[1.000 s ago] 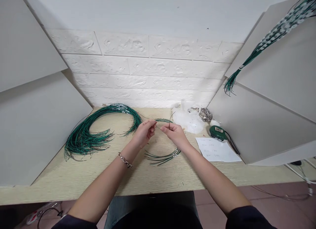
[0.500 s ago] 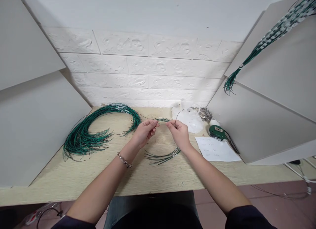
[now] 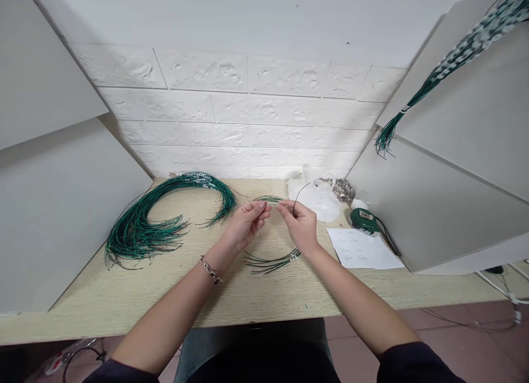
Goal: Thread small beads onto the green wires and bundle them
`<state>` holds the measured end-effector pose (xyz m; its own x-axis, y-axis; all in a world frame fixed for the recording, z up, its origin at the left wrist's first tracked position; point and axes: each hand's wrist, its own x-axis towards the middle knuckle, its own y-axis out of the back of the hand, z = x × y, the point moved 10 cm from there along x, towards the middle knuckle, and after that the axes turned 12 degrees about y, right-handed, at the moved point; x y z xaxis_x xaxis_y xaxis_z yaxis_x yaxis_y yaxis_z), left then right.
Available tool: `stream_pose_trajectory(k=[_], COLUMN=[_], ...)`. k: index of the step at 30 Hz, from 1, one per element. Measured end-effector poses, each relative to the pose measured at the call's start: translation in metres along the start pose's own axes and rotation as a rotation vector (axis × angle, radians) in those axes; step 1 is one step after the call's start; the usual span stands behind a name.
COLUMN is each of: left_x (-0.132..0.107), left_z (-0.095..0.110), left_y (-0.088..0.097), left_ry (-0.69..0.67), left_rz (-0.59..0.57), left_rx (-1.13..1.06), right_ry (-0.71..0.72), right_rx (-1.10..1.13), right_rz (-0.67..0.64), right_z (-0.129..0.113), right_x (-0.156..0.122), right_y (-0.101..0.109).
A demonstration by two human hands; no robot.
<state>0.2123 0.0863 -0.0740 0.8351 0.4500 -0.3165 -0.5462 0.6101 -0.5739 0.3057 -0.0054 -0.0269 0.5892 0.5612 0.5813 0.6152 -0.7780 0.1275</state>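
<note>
Right of the thick, curved green-wire bundle (image 3: 138,228), left hand (image 3: 247,222) and right hand (image 3: 305,227) both pinch a thin, dark wire (image 3: 298,193)! Looks like delicate strand-handling; next move wants light, even tension.

- Just off centre toward 7 o'clock: the left hand (image 3: 250,223), fingers curled and tips drawn close; anything between them is too fine to make out.
- Toward 4 o'clock, near it: the right hand (image 3: 302,224), pinching a thin dark strand (image 3: 297,195) whose free end rises toward 1 o'clock.
- At 6 o'clock: loose ends of a small green bunch (image 3: 273,264) on the table (image 3: 264,300).
- At 8 o'clock: a large green bundle (image 3: 138,228).
- At 4 o'clock: a tape measure (image 3: 364,220) touching a paper sheet (image 3: 363,253).
- At 2 o'clock: a hanging bundle (image 3: 458,58).
</note>
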Motion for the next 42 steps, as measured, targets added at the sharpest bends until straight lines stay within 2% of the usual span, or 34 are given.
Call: stream_pose_trajectory(k=[4, 13, 29, 37, 42], left_x=[0.000, 0.002, -0.003, 0.001, 0.005], left_z=[-0.002, -0.013, -0.020, -0.013, -0.009], left_y=[-0.002, -0.009, -0.017, -0.008, 0.001], left_ry=[0.018, 0.100, 0.121, 0.072, 0.032], left_rz=[-0.027, -0.124, -0.113, -0.081, -0.014], left_rx=[-0.044, -0.148, -0.205, -0.166, -0.116], right_ry=[0.049, 0.046, 0.087, 0.125, 0.126], right_rx=[-0.038, -0.029, 0.014, 0.030, 0.004], right_rz=[-0.025, -0.023, -0.044, -0.108, -0.017], right_z=[-0.005, -0.006, -0.006, -0.012, -0.014], right_x=[0.000, -0.006, -0.009, -0.008, -0.002], right_y=[-0.002, -0.006, -0.013, -0.017, -0.004])
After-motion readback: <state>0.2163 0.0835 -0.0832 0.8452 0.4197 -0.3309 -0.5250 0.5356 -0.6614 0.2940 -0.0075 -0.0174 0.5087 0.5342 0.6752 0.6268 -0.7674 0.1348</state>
